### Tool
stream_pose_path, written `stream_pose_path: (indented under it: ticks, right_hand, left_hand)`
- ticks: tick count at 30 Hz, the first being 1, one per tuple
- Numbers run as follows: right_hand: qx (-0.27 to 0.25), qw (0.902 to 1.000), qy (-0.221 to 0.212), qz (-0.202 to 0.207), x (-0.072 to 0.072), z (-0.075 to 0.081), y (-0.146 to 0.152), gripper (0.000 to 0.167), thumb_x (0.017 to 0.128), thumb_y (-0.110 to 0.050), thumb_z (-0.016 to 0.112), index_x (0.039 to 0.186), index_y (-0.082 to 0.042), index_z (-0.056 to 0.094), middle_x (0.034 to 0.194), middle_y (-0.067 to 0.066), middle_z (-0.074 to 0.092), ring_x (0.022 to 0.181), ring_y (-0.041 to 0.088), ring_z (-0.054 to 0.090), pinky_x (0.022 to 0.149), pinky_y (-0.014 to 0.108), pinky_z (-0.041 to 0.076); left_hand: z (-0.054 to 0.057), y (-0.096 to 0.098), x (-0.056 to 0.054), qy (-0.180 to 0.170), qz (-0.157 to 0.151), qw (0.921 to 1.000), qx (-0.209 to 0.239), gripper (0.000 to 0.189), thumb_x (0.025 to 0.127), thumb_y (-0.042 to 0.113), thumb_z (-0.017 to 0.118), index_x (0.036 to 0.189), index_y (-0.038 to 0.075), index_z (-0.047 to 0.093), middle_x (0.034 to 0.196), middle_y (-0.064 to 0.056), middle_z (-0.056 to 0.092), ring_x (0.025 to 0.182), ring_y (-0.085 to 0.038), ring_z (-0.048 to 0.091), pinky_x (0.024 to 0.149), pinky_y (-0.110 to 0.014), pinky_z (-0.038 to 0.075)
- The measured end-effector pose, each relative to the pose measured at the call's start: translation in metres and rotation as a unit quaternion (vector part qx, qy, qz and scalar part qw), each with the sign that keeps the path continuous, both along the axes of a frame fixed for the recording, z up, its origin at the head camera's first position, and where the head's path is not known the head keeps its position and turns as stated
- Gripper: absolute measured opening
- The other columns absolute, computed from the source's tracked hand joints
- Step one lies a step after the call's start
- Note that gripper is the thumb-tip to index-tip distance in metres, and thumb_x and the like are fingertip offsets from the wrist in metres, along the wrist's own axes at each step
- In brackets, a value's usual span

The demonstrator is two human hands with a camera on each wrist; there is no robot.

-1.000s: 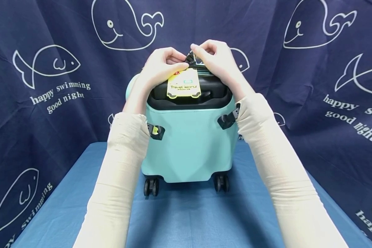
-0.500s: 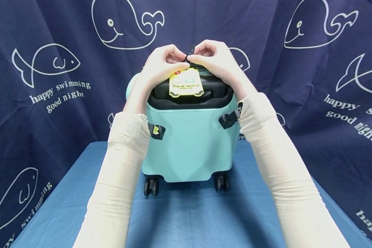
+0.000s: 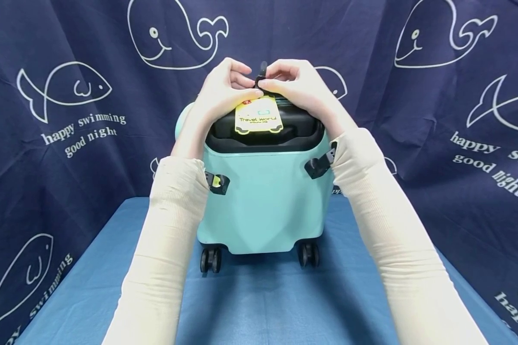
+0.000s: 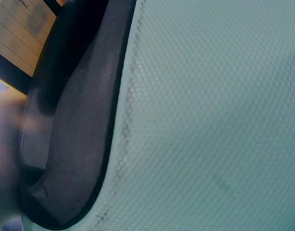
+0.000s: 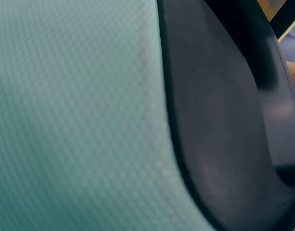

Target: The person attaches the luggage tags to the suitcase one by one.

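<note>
A mint-green suitcase [image 3: 265, 203] stands upright on its wheels, with a black top section [image 3: 298, 122] facing me. A yellow luggage tag [image 3: 259, 115] printed "Travel World" hangs against that black part, and its black strap [image 3: 263, 69] sticks up above it. My left hand [image 3: 222, 88] pinches the tag's upper end, thumb in front and fingers behind. Beside it, my right hand [image 3: 302, 86] pinches the strap between thumb and fingers, its tip rising free. In the left wrist view, the tag's lined back [image 4: 22, 36] shows past the black handle [image 4: 56, 72].
Blue cloth [image 3: 259, 306] covers the table under the suitcase. Behind hangs a dark blue curtain [image 3: 259, 33] with white whale and fish drawings. Black wrist mounts [image 3: 217, 183] sit at both cuffs, overlapping the suitcase front in the head view.
The strap's end now stands upright above my fingertips. My right thumb has moved down and left onto the strap, and my left fingers have spread slightly. The tag has shifted slightly right.
</note>
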State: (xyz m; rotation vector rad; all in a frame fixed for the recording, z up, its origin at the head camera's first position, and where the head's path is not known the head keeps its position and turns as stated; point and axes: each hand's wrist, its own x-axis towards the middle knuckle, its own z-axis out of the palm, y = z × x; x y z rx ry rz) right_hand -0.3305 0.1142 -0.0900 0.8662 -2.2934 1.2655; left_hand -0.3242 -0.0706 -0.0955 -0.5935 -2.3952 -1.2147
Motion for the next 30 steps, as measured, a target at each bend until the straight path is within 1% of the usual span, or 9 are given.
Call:
stream_pose_path:
  ticks: [5,10,14,19,22,24,26,28,30]
  right_hand:
    - [-0.015,0.9997,0.007,0.017,0.0003,0.0001,0.001,0.017,0.084,-0.019,0.069,0.097,-0.008,0.067,0.081,-0.006,0.065,0.074,0.008,0.059,0.075,0.018,0.043]
    - [-0.019,0.9996,0.014,0.012,0.0006,-0.0004,0.0014,0.016,0.084,-0.018,0.07,0.096,-0.008,0.068,0.078,-0.006,0.064,0.071,0.009,0.057,0.072,0.019,0.042]
    - [-0.014,0.9998,0.009,0.007,0.0006,-0.0003,0.001,0.013,0.085,-0.018,0.069,0.093,-0.009,0.067,0.078,-0.007,0.063,0.071,0.008,0.056,0.071,0.019,0.042]
    - [0.007,0.9999,0.008,-0.004,0.0027,0.0021,0.0024,0.015,0.085,-0.022,0.068,0.092,-0.009,0.065,0.078,-0.006,0.061,0.072,0.01,0.055,0.073,0.019,0.041]
    - [0.013,0.9999,0.009,0.003,0.0028,0.0033,0.0021,0.018,0.084,-0.024,0.069,0.092,-0.008,0.065,0.078,-0.004,0.061,0.074,0.012,0.055,0.074,0.019,0.04]
    - [0.012,0.9999,0.008,0.008,0.0025,0.0035,0.002,0.018,0.085,-0.025,0.069,0.091,-0.008,0.066,0.078,-0.004,0.06,0.074,0.014,0.054,0.073,0.02,0.04]
    - [0.008,0.9998,0.004,0.015,0.0022,0.0029,0.0025,0.017,0.085,-0.024,0.068,0.091,-0.008,0.066,0.077,-0.003,0.061,0.074,0.014,0.054,0.073,0.02,0.04]
    - [0.009,0.9999,0.003,0.013,0.0023,0.0018,0.0041,0.017,0.086,-0.024,0.068,0.09,-0.008,0.067,0.077,-0.004,0.061,0.075,0.014,0.054,0.073,0.02,0.04]
    - [0.012,0.9999,-0.004,0.006,0.0028,0.0003,0.0069,0.017,0.086,-0.025,0.068,0.09,-0.008,0.067,0.077,-0.005,0.06,0.076,0.014,0.054,0.074,0.02,0.039]
  left_hand:
    - [0.0007,0.0016,-0.0005,0.002,-0.002,1.0,0.0,0.051,0.079,0.026,0.075,0.121,0.009,0.05,0.11,-0.007,0.065,0.098,-0.013,0.062,0.09,-0.019,0.043]
    - [0.0002,0.0019,-0.0007,0.01,-0.006,0.9999,0.001,0.047,0.078,0.025,0.075,0.116,0.008,0.053,0.107,-0.007,0.065,0.095,-0.012,0.063,0.088,-0.019,0.043]
    - [-0.0011,0.002,-0.0011,0.014,-0.004,0.9999,0.001,0.046,0.078,0.025,0.075,0.114,0.008,0.054,0.106,-0.007,0.066,0.094,-0.012,0.063,0.086,-0.019,0.044]
    - [0.0012,0.0031,0.0015,0.006,0.002,1.0,0.002,0.051,0.077,0.027,0.076,0.118,0.008,0.052,0.11,-0.008,0.066,0.097,-0.012,0.063,0.087,-0.019,0.044]
    - [0.0024,0.0023,0.0028,0.01,0.003,0.9999,-0.002,0.053,0.078,0.027,0.075,0.121,0.009,0.05,0.112,-0.008,0.065,0.1,-0.014,0.063,0.09,-0.021,0.044]
    - [0.0016,0.0021,0.0028,0.025,0.0,0.9997,-0.002,0.053,0.079,0.025,0.075,0.121,0.008,0.049,0.113,-0.009,0.065,0.1,-0.015,0.063,0.092,-0.022,0.044]
    - [-0.0006,0.0031,0.003,0.054,0.001,0.9986,-0.003,0.052,0.079,0.024,0.075,0.121,0.008,0.049,0.113,-0.008,0.065,0.1,-0.015,0.063,0.091,-0.023,0.046]
    - [-0.0039,0.0052,0.0034,0.088,0.002,0.9961,0.004,0.049,0.079,0.022,0.075,0.119,0.007,0.051,0.112,-0.008,0.065,0.098,-0.015,0.064,0.089,-0.024,0.047]
    - [-0.0067,0.0082,0.005,0.126,0.006,0.992,0.013,0.042,0.081,0.022,0.073,0.115,0.006,0.054,0.111,-0.006,0.065,0.096,-0.014,0.065,0.087,-0.023,0.048]
